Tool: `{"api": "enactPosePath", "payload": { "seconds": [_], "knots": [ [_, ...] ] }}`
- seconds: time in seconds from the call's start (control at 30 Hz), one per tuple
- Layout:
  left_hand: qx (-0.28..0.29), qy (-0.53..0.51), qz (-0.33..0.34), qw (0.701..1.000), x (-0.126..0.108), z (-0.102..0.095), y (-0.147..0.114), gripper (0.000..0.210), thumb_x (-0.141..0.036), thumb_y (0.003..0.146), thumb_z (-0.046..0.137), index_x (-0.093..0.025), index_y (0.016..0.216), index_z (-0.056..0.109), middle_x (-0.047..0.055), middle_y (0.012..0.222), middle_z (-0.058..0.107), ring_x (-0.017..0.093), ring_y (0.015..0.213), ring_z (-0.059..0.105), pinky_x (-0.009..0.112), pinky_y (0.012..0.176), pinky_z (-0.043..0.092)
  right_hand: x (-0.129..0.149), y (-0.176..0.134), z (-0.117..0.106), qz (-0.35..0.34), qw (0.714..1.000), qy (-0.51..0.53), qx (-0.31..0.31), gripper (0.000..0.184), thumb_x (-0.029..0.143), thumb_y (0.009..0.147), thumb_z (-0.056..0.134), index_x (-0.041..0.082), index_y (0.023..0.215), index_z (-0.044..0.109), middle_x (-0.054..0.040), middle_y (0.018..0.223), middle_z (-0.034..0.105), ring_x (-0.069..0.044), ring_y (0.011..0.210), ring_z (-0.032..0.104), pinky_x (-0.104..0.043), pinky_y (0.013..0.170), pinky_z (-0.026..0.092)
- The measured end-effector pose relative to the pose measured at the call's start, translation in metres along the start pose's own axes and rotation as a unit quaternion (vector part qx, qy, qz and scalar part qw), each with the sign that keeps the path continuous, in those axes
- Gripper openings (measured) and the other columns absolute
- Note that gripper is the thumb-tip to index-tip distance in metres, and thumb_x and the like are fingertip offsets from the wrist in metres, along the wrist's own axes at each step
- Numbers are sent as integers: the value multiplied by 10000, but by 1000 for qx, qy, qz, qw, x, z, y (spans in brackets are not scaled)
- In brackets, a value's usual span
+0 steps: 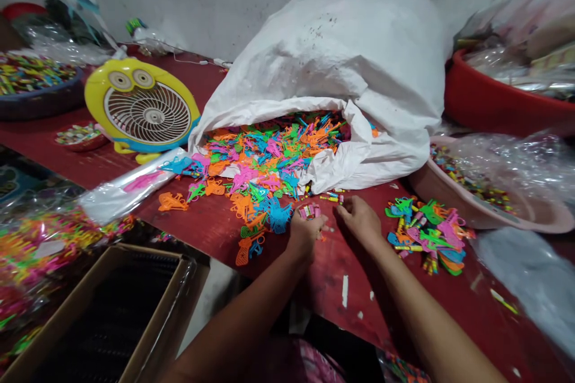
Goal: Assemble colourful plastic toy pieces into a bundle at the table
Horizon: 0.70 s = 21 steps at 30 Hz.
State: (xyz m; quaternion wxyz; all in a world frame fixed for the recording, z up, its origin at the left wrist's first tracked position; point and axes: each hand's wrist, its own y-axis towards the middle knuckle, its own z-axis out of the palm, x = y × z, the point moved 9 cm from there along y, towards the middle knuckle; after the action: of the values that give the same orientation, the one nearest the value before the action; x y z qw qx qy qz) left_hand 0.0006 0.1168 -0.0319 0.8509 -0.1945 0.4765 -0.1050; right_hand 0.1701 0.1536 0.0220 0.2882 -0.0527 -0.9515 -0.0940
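Note:
My left hand (306,232) is closed around a small bundle of pink-and-yellow wrapped sticks (309,211), their ends showing above the fingers. Just to its right, my right hand (363,222) is low over the table with thumb and fingers drawn together; whatever they pinch is hidden. A few loose wrapped sticks (331,197) lie by its fingertips. Beyond both hands, a big white sack (359,59) lies on its side. Out of its mouth spill orange, pink, green and blue plastic toy pieces (278,149), reaching close to my left hand.
Right of my right arm is a pile of toy pieces mixed with sticks (426,233). A pink basin (530,224) and a red tub (507,101) stand farther right. A yellow fan (148,107) is at left, above an open cardboard box (179,287) beside the red table (332,293).

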Motion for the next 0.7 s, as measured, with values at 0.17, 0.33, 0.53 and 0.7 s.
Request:
{"api": "enactPosePath", "payload": {
  "seconds": [0.17,0.33,0.53,0.7],
  "knots": [
    [15,-6,9,1000,-2,-4,3,211,-237,609,764,-118,713,624,11,567,583,84,450,474,196,392,246,-15,8,3,33,999,5,4,52,222,687,600,178,711,585,-77,716,631,-217,703,593,-291,629,394],
    [23,-26,17,999,-2,2,-1,266,-269,605,793,-144,731,595,-23,554,548,87,467,470,199,401,255,3,-34,7,-2,993,108,47,220,351,803,527,161,867,618,-19,665,621,-151,565,553,-246,539,417],
    [46,-118,-39,991,5,15,-5,340,-262,589,862,-142,706,566,-46,548,520,57,437,435,192,410,261,56,-74,5,-78,983,161,41,199,344,874,525,176,893,630,-19,754,598,-149,668,558,-257,637,444],
    [34,-150,-108,982,-2,9,1,247,-220,694,795,-124,802,595,27,679,628,82,493,538,174,408,327,66,-97,-9,-118,980,158,-8,353,377,892,612,183,1186,591,-46,921,602,-170,785,576,-277,718,464]
  ]
}}
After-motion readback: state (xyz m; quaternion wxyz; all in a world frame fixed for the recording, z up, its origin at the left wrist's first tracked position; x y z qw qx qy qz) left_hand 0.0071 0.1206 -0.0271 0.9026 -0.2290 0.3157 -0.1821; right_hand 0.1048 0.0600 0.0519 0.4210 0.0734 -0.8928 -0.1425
